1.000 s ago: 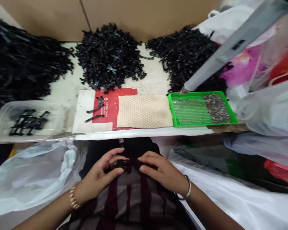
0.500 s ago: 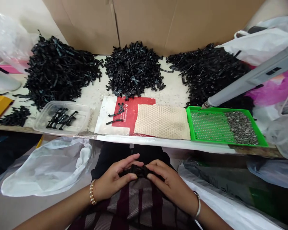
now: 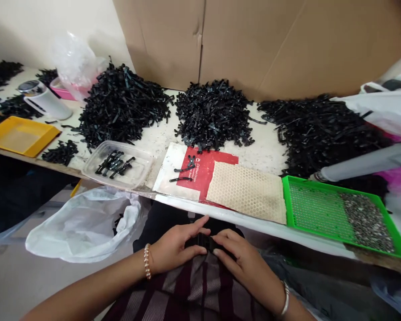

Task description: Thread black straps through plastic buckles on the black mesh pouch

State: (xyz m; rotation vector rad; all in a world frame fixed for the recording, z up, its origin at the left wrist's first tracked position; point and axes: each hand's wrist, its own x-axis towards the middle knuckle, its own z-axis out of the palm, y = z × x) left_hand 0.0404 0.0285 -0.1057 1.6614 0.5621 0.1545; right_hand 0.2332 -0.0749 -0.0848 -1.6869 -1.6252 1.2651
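Over my lap, my left hand point(image 3: 175, 247) and my right hand point(image 3: 239, 254) grip a small bundle of black plastic pieces point(image 3: 205, 241) between them. Thumbs and fingertips press on it from both sides, hiding much of its shape. On the table edge in front lies a red and white sheet point(image 3: 183, 191) carrying several thin black arms point(image 3: 181, 179). To its left, a clear plastic box point(image 3: 138, 171) contains several joined black parts point(image 3: 113, 164). A beige honeycomb-patterned pad point(image 3: 247, 191) covers the sheet's right side.
Black part heaps point(image 3: 123, 107) point(image 3: 214, 113) point(image 3: 324, 129) line the back before cardboard point(image 3: 254, 44). At right, a grey tool point(image 3: 370, 162) reaches the green tray point(image 3: 307, 229) of small metal pieces. A yellow tray point(image 3: 23, 149) and white jug point(image 3: 48, 102) stand left; a white bag point(image 3: 67, 236) hangs below.
The view has swung left, bringing the jug and the whole yellow tray into sight. Both hands still hold the black bundle in nearly the same grip.
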